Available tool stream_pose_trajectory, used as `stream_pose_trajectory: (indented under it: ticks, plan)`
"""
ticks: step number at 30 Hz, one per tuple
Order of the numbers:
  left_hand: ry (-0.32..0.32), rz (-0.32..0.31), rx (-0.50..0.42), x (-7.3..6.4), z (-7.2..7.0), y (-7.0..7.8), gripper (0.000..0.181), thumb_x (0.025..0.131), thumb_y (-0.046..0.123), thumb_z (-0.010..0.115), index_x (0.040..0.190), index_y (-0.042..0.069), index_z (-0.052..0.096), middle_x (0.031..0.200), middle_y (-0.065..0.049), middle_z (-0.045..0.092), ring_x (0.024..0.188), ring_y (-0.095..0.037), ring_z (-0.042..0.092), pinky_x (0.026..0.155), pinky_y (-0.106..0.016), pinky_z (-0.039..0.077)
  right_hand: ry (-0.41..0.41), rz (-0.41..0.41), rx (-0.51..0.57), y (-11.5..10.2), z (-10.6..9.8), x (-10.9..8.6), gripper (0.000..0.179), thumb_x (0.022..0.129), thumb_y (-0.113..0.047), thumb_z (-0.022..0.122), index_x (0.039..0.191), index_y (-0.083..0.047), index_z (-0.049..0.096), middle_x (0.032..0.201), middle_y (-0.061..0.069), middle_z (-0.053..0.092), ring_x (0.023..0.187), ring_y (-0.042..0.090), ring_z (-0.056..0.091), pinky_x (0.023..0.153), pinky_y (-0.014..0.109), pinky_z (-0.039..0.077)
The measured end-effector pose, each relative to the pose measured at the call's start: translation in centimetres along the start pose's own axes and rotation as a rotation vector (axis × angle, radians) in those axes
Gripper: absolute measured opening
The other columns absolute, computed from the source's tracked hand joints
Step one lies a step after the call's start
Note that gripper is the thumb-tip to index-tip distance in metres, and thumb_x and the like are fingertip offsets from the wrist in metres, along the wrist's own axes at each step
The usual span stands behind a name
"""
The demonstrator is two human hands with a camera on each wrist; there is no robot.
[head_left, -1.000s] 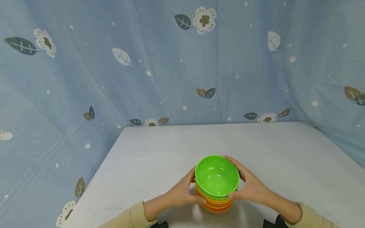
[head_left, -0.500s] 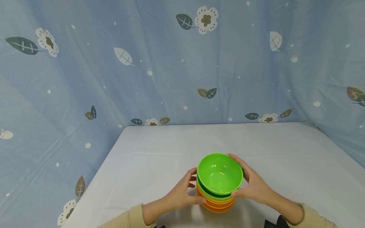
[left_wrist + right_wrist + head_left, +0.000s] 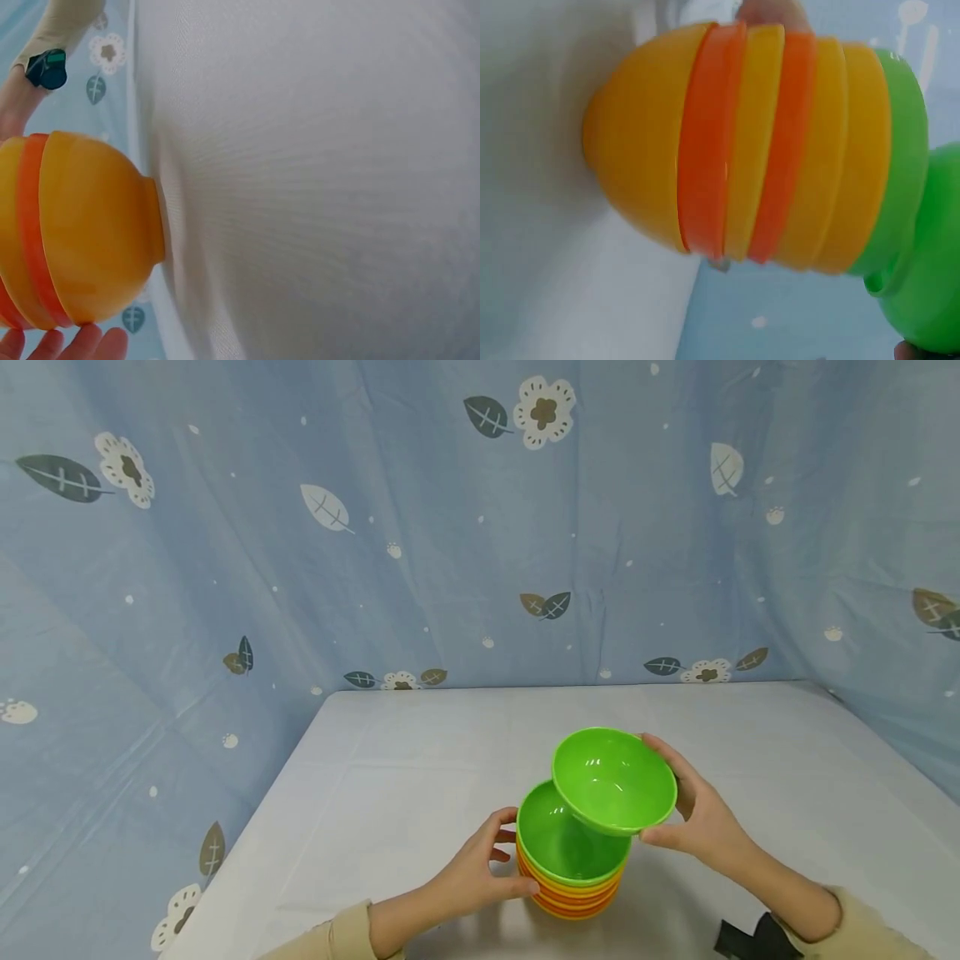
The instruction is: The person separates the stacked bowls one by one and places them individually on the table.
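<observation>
A stack of nested bowls (image 3: 576, 902), in orange and yellow bands, stands on the table with a green bowl (image 3: 551, 839) at its top. My left hand (image 3: 476, 872) holds the stack from the left, thumb in front and fingers around the side. In the left wrist view its fingertips (image 3: 82, 341) rest against the lower bowls. A second green bowl (image 3: 615, 781) is gripped at its right rim by my right hand (image 3: 701, 818), thumb in front, fingers behind. This bowl is tilted and overlaps the stack's upper right. The right wrist view shows its outside close beside the stack's top.
A white cloth covers the table (image 3: 420, 735). Behind and at the sides hangs a blue curtain (image 3: 420, 527) printed with leaves and flowers. A black wrist device (image 3: 757, 939) sits on the right forearm.
My right hand has lifted the upper green bowl out of the stack, moving it up and to the right, which uncovers the green bowl beneath. The left hand has stayed at the stack.
</observation>
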State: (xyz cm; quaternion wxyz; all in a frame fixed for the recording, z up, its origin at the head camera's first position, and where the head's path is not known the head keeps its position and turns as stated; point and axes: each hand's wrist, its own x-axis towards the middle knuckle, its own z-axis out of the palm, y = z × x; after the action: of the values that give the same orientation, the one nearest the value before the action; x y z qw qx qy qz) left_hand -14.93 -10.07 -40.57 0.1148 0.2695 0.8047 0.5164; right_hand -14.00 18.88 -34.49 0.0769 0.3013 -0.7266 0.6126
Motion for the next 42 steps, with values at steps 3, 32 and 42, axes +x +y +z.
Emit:
stream_pose_trajectory:
  ticks: [3, 32, 42]
  plan:
    - [0.001, 0.001, -0.01, -0.1, 0.0, 0.1, 0.072, 0.078, 0.026, 0.073, 0.136, 0.011, 0.033, 0.134, -0.003, 0.042, 0.113, -0.016, 0.049, 0.085, -0.028, 0.046, 0.031, 0.003, 0.002, 0.0, -0.8, 0.0, 0.094, 0.069, 0.013, 0.067, 0.145, 0.001, 0.014, 0.139, -0.019, 0.034, 0.12, -0.007, 0.039, 0.091, 0.006, 0.034]
    - [-0.013, 0.002, -0.039, -0.3, -0.1, 0.4, 0.071, 0.078, 0.029, 0.072, 0.135, 0.014, 0.033, 0.133, 0.0, 0.043, 0.112, -0.015, 0.049, 0.085, -0.028, 0.047, 0.314, 0.263, -0.43, 1.7, -7.7, 0.5, 0.089, 0.085, -0.007, 0.064, 0.147, -0.007, 0.001, 0.151, 0.02, 0.007, 0.138, 0.013, 0.017, 0.078, -0.004, 0.031]
    - [-0.011, 0.011, -0.041, -0.3, -0.1, 0.2, 0.07, 0.078, 0.031, 0.072, 0.135, 0.016, 0.034, 0.133, 0.001, 0.043, 0.111, -0.014, 0.05, 0.084, -0.027, 0.046, 0.378, 0.345, -0.488, 2.8, -9.9, 0.7, 0.089, 0.086, -0.018, 0.063, 0.147, -0.008, -0.001, 0.15, 0.023, 0.007, 0.137, 0.037, 0.01, 0.07, -0.004, 0.03]
